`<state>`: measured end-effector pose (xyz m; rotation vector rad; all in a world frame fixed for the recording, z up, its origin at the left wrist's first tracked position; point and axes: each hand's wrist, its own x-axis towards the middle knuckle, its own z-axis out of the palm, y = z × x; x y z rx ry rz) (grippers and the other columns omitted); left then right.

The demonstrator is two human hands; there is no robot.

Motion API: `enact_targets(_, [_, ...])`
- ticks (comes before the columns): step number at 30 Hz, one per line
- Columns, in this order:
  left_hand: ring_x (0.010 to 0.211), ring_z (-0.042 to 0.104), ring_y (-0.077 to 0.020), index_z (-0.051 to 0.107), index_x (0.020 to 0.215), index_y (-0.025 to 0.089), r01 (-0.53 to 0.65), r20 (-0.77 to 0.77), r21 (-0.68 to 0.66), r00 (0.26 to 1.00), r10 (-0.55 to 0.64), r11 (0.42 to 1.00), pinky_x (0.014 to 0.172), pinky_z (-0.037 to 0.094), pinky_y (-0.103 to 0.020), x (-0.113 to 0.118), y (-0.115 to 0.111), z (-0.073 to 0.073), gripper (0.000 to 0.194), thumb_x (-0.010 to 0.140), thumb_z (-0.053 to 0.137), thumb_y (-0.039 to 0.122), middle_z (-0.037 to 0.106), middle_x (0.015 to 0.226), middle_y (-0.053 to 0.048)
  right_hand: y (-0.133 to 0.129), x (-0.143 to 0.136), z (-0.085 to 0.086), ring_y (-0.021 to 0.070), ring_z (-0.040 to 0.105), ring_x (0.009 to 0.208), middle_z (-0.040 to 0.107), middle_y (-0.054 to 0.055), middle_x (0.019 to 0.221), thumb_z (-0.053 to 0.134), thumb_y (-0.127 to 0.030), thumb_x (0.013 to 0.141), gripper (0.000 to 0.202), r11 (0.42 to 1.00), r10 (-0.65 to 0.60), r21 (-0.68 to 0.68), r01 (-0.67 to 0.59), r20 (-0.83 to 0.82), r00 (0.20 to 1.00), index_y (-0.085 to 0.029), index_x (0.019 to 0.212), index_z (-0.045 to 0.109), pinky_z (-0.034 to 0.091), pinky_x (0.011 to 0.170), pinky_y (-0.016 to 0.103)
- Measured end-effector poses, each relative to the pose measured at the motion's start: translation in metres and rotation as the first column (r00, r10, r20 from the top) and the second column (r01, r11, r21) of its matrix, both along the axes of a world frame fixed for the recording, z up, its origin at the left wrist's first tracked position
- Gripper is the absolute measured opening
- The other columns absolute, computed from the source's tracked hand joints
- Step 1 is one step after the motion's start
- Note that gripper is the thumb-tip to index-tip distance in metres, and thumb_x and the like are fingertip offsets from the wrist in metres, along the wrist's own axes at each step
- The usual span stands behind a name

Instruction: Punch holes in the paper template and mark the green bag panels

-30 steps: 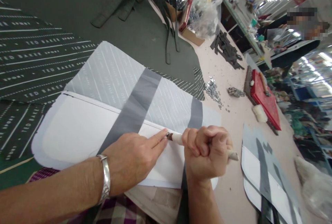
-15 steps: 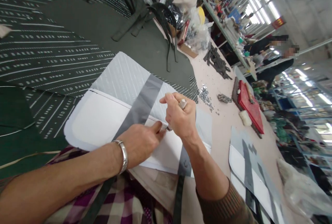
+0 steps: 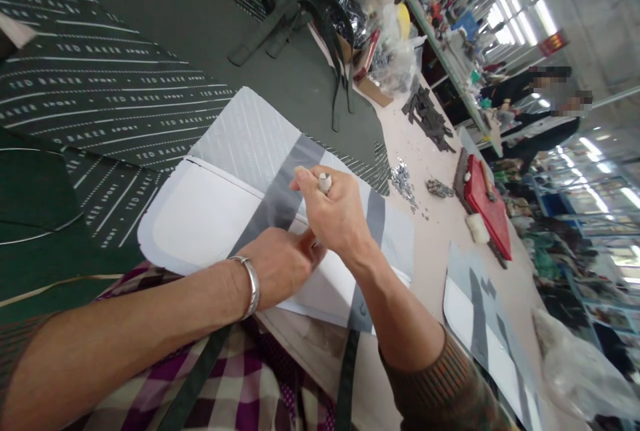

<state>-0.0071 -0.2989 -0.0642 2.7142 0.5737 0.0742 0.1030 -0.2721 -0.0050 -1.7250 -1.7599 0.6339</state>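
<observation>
A grey and white bag panel (image 3: pixel 200 208) with dark grey straps across it lies at the table's edge, over my lap. My right hand (image 3: pixel 340 214) is a fist around a hand tool (image 3: pixel 325 182); only its pale, round handle end shows above the fingers, and its tip is hidden. Below and left of it, my left hand (image 3: pixel 275 264) rests on the panel by the middle seam. Its thumb and fingers are pinched together close under the right fist, and what lies between them is hidden.
Dark printed fabric (image 3: pixel 125 84) covers the left, with black straps (image 3: pixel 265 21) on top. Small metal pieces (image 3: pixel 403 181), dark strips (image 3: pixel 429 121) and a red slab (image 3: pixel 485 204) lie farther right. Similar panels (image 3: pixel 475 304) lie at right. People (image 3: pixel 530 111) stand in the background.
My right fist has tilted and shifted slightly left, over the left fingertips, so the tool's tip no longer shows. The view has shifted a little; the panel looks unmoved on the table.
</observation>
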Motion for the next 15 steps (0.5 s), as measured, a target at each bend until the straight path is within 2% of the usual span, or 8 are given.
enact_targets(5, [0.065,0.066,-0.025,0.062,0.102,0.015,-0.032,-0.011,-0.05,0.999,0.031,0.998,0.049,0.047,-0.033,-0.001,0.001,0.003,0.026,0.085,0.043,0.007,0.065,0.075,-0.006,-0.011,0.0,-0.002,0.0079,0.039,0.047,0.043,-0.006,0.051,0.048,-0.03,0.092,0.032,0.997,0.004,0.072,-0.008,0.062,0.998,-0.017,0.067,0.063,0.029,0.05,0.024])
enact_targets(7, [0.063,0.066,-0.0251,0.062,0.102,0.017,-0.033,-0.025,-0.068,0.999,0.032,0.997,0.047,0.044,-0.032,-0.002,0.003,0.008,0.026,0.086,0.043,0.009,0.063,0.073,-0.005,-0.017,0.003,-0.001,0.0076,0.042,0.048,0.046,-0.006,0.052,0.048,-0.029,0.092,0.031,0.993,-0.007,0.122,0.001,0.048,0.999,-0.017,0.069,0.064,0.032,0.051,0.023])
enact_targets(9, [0.062,0.065,-0.0246,0.061,0.104,0.018,-0.042,-0.015,-0.079,0.999,0.041,0.996,0.044,0.042,-0.031,-0.003,0.004,0.012,0.026,0.087,0.043,0.011,0.064,0.079,-0.005,-0.024,0.007,0.001,0.0073,0.046,0.05,0.051,-0.005,0.055,0.048,-0.028,0.092,0.03,0.986,-0.021,0.164,0.02,0.006,1.0,-0.017,0.07,0.064,0.035,0.052,0.022])
enact_targets(12, [0.063,0.065,-0.0224,0.06,0.103,0.019,-0.091,0.05,-0.069,0.994,0.095,0.993,0.044,0.042,-0.032,-0.004,0.004,0.013,0.023,0.087,0.045,0.014,0.065,0.094,-0.005,-0.03,0.016,0.009,0.007,0.043,0.045,0.048,-0.006,0.051,0.05,-0.032,0.092,0.029,0.982,-0.08,0.157,0.104,-0.149,0.986,-0.018,0.071,0.063,0.034,0.047,0.022])
enact_targets(15, [0.067,0.065,-0.0225,0.059,0.097,0.019,-0.148,0.139,-0.032,0.979,0.151,0.988,0.047,0.044,-0.033,-0.004,0.003,0.011,0.017,0.087,0.047,0.016,0.063,0.092,-0.004,-0.036,0.026,0.013,0.0064,0.03,0.035,0.032,-0.01,0.043,0.05,-0.038,0.091,0.027,0.947,-0.188,0.158,0.281,-0.436,0.88,-0.019,0.074,0.059,0.027,0.038,0.022])
